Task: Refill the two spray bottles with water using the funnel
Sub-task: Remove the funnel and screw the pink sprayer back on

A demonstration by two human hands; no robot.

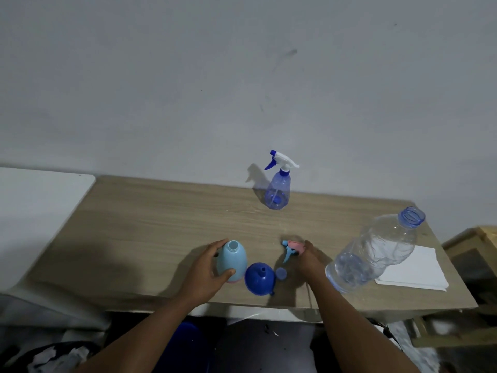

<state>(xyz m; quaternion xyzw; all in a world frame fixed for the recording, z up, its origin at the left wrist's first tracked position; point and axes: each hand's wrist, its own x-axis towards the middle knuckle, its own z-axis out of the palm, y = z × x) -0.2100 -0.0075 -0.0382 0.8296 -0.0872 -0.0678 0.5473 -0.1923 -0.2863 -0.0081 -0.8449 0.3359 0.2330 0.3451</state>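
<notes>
Left hand [207, 267] grips uncapped pale-blue bottle [232, 261]; right hand [309, 258] pinches pink sprayer head [291, 249].

Left hand [205, 269] grips uncapped light-blue bottle [233, 258] (funnel [259, 279] beside it).
</notes>
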